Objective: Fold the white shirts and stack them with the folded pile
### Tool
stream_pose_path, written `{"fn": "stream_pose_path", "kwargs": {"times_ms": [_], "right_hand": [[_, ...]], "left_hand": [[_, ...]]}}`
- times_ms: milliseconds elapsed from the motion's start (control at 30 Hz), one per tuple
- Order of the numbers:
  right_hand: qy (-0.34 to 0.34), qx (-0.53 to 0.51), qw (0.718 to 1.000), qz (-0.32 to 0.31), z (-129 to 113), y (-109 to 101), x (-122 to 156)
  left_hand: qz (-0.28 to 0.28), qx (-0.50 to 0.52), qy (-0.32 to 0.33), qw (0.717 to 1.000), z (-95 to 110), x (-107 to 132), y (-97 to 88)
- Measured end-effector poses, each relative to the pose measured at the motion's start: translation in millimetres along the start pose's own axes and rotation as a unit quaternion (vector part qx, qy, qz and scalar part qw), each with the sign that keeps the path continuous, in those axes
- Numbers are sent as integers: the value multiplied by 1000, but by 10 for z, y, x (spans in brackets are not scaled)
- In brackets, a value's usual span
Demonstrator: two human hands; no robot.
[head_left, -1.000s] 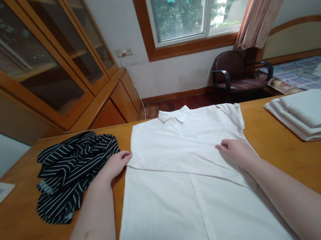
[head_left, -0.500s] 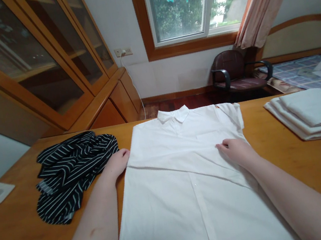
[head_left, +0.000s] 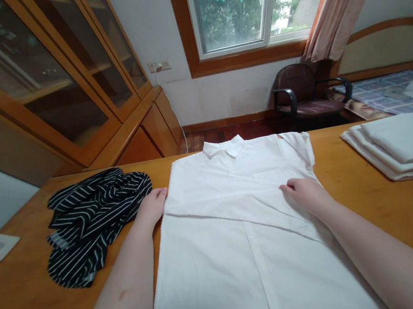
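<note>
A white button-front shirt (head_left: 219, 269) lies spread face up, its collar (head_left: 224, 148) at the far end. Across its middle a fold of cloth slants down to the right. At the shirt's left edge, my left hand (head_left: 152, 206) is closed on the fabric, with some fingertips hidden. My right hand (head_left: 307, 195) pinches the cloth on the right side, below the chest pocket. The far right sleeve (head_left: 300, 144) is bunched near the shoulder. Left of my left hand lies a crumpled black garment with white stripes (head_left: 96, 222).
The shirt covers the middle of a wooden table (head_left: 372, 232). A stack of folded white cloth (head_left: 408, 145) sits on the right. A white object with an oval recess (head_left: 4, 241) is at the left edge. Beyond are a cabinet (head_left: 109, 102) and an armchair (head_left: 299, 90).
My left hand has shifted slightly up along the shirt's edge. My right hand and the shirt look almost the same.
</note>
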State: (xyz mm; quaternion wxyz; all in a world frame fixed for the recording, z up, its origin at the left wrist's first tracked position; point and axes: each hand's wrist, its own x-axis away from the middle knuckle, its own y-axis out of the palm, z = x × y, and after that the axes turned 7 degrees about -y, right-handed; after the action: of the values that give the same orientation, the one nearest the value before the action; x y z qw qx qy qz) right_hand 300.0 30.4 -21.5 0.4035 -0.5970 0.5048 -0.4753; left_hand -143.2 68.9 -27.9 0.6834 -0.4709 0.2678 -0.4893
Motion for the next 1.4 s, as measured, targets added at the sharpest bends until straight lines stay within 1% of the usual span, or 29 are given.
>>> {"fn": "stream_pose_path", "kwargs": {"times_ms": [100,233,267,300,400,500,667,767,867,933,1000,1033,1067,1100,1133,1167,1233,1267,1300,1400], "right_hand": [[-5,0,1000,2,-16,-5,7],[-9,-10,1000,27,-20,-38,24],[-7,-10,999,31,-17,-40,24],[-5,-9,999,32,-14,-38,22],[3,5,1000,9,-8,-10,6],[5,12,1000,-13,-18,8,-4],[10,13,1000,-25,-52,-23,17],[10,13,1000,-26,-63,-32,26],[6,15,1000,-21,-61,-28,31],[0,14,1000,-11,-57,-25,38],[-6,13,1000,-1,-55,-26,46],[-9,13,1000,3,-56,-26,49],[-9,15,1000,5,-56,-26,51],[-8,17,1000,3,-58,-25,51],[-6,18,1000,0,-59,-25,49],[-5,19,1000,-5,-61,-23,45],[-3,20,1000,-15,-64,-19,34],[-3,20,1000,-17,-65,-17,29],[-3,20,1000,-18,-67,-15,24],[1,22,1000,-19,-71,-13,19]], "left_hand": [[-22,17,6,1000,44,24,53],[-6,112,-34,993,28,-10,106],[1,117,-47,992,18,-27,112],[8,101,-60,993,11,-42,115],[16,-12,-79,997,29,-58,105],[7,-73,-54,996,92,-12,75],[13,-88,-10,996,161,51,51],[30,-66,-4,997,146,9,90],[39,-10,-23,999,112,-44,148],[56,10,-17,998,97,-53,172],[101,-10,31,994,103,-35,179],[121,-29,65,990,116,-17,180],[130,-49,103,985,135,4,182],[120,-66,140,981,158,27,188],[91,-79,175,977,184,51,201],[49,-91,202,974,209,73,221],[-34,-118,231,965,249,104,280],[-61,-131,235,961,259,111,314],[-76,-143,233,959,262,112,347],[-83,-157,210,961,237,83,411]]}}
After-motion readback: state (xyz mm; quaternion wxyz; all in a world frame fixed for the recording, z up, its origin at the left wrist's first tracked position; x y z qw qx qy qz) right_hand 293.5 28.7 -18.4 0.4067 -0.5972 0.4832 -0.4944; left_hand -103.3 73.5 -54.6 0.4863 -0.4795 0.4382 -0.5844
